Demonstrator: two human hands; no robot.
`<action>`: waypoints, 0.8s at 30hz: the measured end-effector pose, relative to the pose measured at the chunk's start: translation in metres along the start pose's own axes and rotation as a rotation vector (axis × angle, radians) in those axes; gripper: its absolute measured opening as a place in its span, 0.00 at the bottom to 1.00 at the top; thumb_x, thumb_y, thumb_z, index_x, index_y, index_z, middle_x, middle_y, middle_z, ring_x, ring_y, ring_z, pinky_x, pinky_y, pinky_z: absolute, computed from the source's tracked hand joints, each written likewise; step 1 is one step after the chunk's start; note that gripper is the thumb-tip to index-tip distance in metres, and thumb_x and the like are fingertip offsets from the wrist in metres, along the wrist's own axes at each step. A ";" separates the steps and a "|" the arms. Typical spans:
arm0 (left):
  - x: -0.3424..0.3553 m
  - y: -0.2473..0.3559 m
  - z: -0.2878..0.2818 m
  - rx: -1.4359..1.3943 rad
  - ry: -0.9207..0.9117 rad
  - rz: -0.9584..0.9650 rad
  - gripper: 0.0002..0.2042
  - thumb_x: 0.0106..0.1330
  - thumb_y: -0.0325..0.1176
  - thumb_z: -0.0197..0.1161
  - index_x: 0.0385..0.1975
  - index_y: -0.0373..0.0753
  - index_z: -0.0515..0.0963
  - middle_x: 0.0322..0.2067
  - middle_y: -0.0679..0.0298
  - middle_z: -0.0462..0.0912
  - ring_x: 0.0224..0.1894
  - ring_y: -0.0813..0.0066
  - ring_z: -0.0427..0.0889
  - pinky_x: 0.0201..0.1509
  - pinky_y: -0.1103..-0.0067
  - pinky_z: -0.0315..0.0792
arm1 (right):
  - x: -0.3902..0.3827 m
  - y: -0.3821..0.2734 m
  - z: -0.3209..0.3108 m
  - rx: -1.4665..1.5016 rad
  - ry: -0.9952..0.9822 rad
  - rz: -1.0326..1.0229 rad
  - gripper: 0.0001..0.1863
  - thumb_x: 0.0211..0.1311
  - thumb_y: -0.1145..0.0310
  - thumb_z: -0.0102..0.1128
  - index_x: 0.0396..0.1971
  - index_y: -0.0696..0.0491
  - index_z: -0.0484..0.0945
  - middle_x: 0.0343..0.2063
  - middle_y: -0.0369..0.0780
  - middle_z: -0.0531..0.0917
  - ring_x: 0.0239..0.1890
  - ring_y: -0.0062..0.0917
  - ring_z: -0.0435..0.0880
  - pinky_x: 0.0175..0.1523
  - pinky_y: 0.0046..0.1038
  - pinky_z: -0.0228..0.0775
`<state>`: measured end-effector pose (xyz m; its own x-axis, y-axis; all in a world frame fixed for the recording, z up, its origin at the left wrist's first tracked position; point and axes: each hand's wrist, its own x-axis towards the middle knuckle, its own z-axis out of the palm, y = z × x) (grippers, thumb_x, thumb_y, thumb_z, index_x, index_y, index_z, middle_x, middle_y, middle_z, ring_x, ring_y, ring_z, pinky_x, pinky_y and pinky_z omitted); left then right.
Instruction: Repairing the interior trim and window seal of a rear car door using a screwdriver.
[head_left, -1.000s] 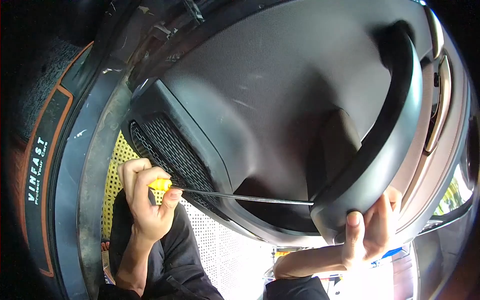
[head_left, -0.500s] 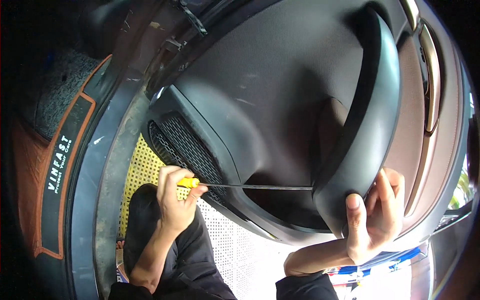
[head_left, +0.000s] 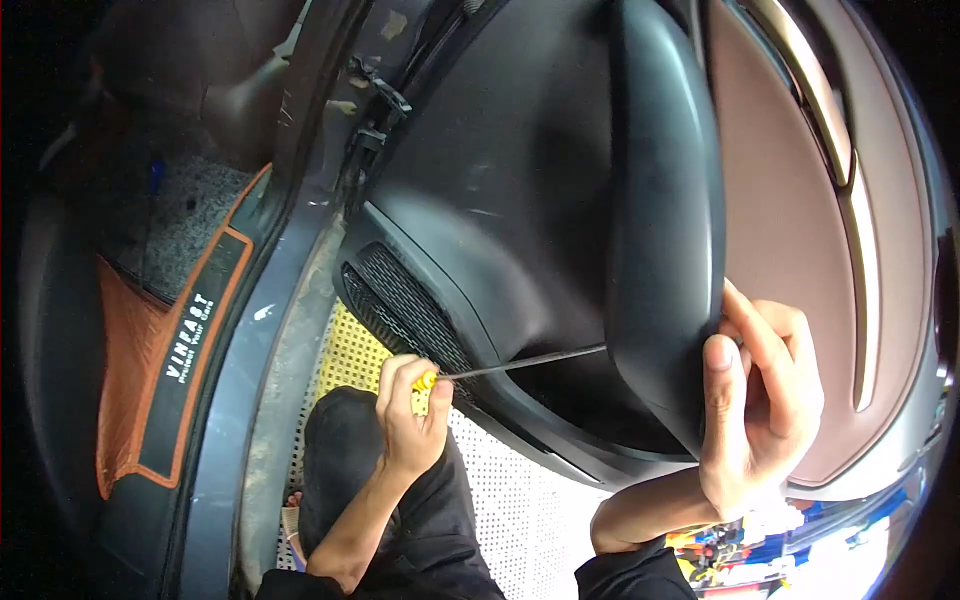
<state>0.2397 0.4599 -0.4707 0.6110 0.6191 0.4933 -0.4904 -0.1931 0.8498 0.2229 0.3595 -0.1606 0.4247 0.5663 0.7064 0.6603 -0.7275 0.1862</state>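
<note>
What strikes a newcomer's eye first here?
Likely the yellow-handled tool with a thin metal shaft, in the left hand just below centre. It points toward the curved black door pull, right of centre, which the right hand holds by its lower edge. An orange-edged black sill strip shows at left.

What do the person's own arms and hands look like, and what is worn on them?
The left hand and right hand wear no gloves; no ring or watch is visible. Black sleeves leave much of both forearms uncovered.
</note>
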 end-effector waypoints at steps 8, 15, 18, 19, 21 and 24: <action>0.006 0.013 -0.001 -0.086 -0.074 -0.020 0.05 0.74 0.27 0.61 0.39 0.32 0.80 0.37 0.57 0.73 0.36 0.67 0.76 0.41 0.74 0.73 | -0.037 0.001 0.001 0.471 0.508 0.311 0.08 0.71 0.77 0.56 0.43 0.65 0.81 0.26 0.40 0.77 0.23 0.18 0.70 0.27 0.18 0.58; 0.020 0.005 -0.017 -0.027 -0.040 0.041 0.06 0.68 0.23 0.65 0.42 0.34 0.78 0.42 0.57 0.75 0.45 0.64 0.76 0.52 0.73 0.71 | -0.117 -0.041 0.062 0.785 -0.051 0.471 0.19 0.58 0.77 0.71 0.49 0.64 0.81 0.29 0.43 0.84 0.27 0.28 0.84 0.35 0.27 0.78; 0.018 0.011 -0.018 -0.093 -0.104 -0.001 0.06 0.69 0.24 0.65 0.42 0.34 0.78 0.42 0.57 0.76 0.46 0.66 0.77 0.52 0.74 0.72 | -0.111 -0.049 0.127 0.979 0.188 0.632 0.18 0.68 0.79 0.61 0.56 0.65 0.76 0.43 0.47 0.84 0.40 0.26 0.84 0.47 0.27 0.78; 0.019 0.014 -0.018 -0.043 -0.104 -0.014 0.06 0.69 0.25 0.65 0.42 0.34 0.79 0.42 0.57 0.76 0.46 0.66 0.77 0.52 0.74 0.72 | -0.107 -0.045 0.144 1.187 0.214 0.689 0.17 0.71 0.77 0.59 0.57 0.65 0.75 0.43 0.47 0.84 0.41 0.27 0.83 0.49 0.27 0.77; 0.022 0.020 -0.017 0.022 -0.091 -0.032 0.05 0.68 0.26 0.66 0.40 0.34 0.80 0.42 0.57 0.77 0.46 0.65 0.77 0.52 0.73 0.72 | -0.105 -0.039 0.166 1.529 0.231 0.709 0.17 0.75 0.75 0.55 0.59 0.65 0.75 0.43 0.45 0.84 0.42 0.26 0.82 0.51 0.26 0.76; 0.031 0.029 -0.021 0.248 -0.140 0.070 0.04 0.66 0.25 0.67 0.38 0.34 0.81 0.41 0.55 0.78 0.45 0.62 0.78 0.51 0.71 0.73 | -0.106 -0.033 0.179 1.742 0.279 0.560 0.18 0.78 0.72 0.55 0.61 0.64 0.75 0.39 0.41 0.82 0.39 0.20 0.78 0.48 0.23 0.73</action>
<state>0.2317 0.4896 -0.4349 0.6694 0.4900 0.5584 -0.3777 -0.4228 0.8238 0.2672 0.3926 -0.3640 0.8098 0.2252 0.5418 0.3859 0.4912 -0.7809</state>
